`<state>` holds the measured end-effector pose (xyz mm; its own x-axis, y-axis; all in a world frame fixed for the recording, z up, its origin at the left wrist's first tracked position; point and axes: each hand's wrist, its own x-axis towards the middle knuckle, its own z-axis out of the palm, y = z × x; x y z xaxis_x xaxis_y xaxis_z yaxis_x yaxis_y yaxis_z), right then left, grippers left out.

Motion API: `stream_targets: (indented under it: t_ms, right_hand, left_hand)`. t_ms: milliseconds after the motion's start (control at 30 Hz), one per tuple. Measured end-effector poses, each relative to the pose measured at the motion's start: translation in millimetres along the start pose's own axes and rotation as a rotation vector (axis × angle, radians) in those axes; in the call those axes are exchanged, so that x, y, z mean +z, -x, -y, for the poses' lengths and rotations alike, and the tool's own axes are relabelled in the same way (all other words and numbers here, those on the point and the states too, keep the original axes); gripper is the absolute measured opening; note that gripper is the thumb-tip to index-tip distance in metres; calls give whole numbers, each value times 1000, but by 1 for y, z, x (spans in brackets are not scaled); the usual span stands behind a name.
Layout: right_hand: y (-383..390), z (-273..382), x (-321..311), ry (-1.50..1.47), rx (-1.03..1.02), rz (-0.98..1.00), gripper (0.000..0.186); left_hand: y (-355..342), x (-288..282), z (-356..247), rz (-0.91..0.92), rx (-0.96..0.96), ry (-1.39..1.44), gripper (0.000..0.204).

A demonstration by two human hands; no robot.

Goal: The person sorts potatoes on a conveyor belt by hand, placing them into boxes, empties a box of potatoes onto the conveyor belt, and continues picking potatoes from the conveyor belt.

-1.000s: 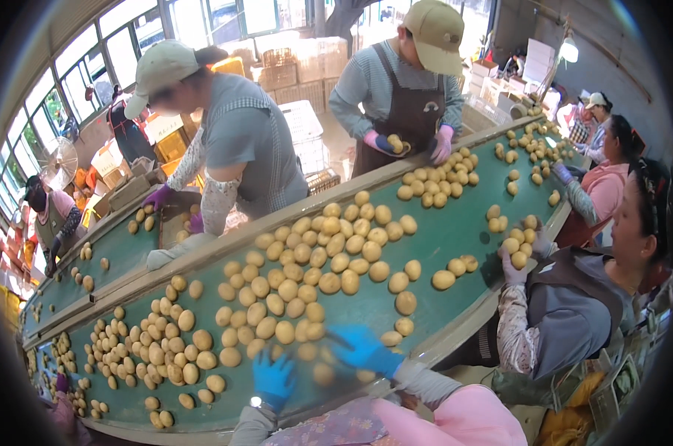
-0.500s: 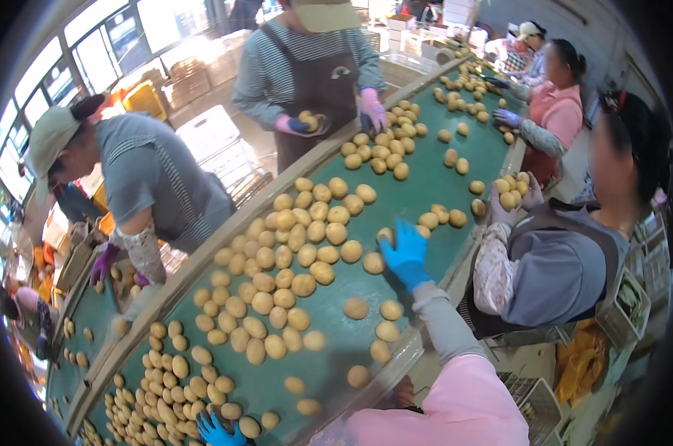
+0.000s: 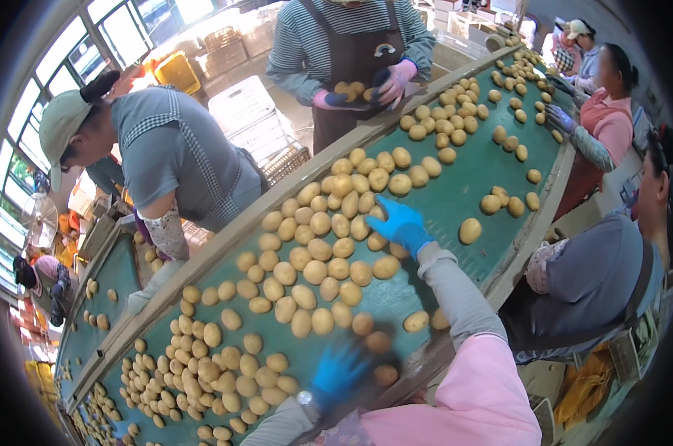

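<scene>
My right hand (image 3: 401, 225), in a blue glove, reaches over a green belt (image 3: 277, 375) with its fingers spread. Its fingertips touch the right edge of a spread of potatoes (image 3: 316, 272). Closer to me, my left hand (image 3: 342, 372), also blue-gloved, is blurred by motion low over the belt, so its fingers cannot be made out. Two potatoes (image 3: 379, 342) lie just to its right. Left of it sits a dense heap of potatoes (image 3: 203, 364). A watch (image 3: 304, 399) shows at my left wrist.
Across the belt a person in a dark apron (image 3: 355, 56) holds potatoes. Another bends over a second belt (image 3: 102, 286) at the left. Two people stand along the right side (image 3: 600, 275), with others farther off. Raised rails (image 3: 225, 256) edge the belt. White crates (image 3: 251, 119) stand beyond.
My left hand has come from the lower edge toward the right. My right hand has shifted to the potato spread. The person opposite has drawn a hand off the belt. My view has shifted.
</scene>
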<state>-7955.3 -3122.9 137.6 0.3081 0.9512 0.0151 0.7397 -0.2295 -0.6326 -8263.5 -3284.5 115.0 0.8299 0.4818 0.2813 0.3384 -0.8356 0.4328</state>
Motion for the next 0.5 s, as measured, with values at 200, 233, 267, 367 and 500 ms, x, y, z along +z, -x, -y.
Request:
stream_targets:
  t_ms: [200, 233, 267, 367, 500]
  right_hand:
    - [73, 57, 90, -593, 57, 191, 76]
    - [88, 68, 102, -624, 75, 334, 76]
    - [103, 82, 117, -609, 152, 464, 75]
    - [138, 140, 170, -675, -145, 538, 71]
    - [187, 214, 244, -163, -457, 498, 61]
  left_hand:
    - [31, 9, 3, 52, 162, -21, 41]
    - [41, 4, 4, 198, 160, -72, 37]
    - [51, -1, 1, 199, 146, -98, 31]
    - [76, -23, -7, 253, 88, -138, 29]
    - [113, -45, -2, 398, -229, -227, 17]
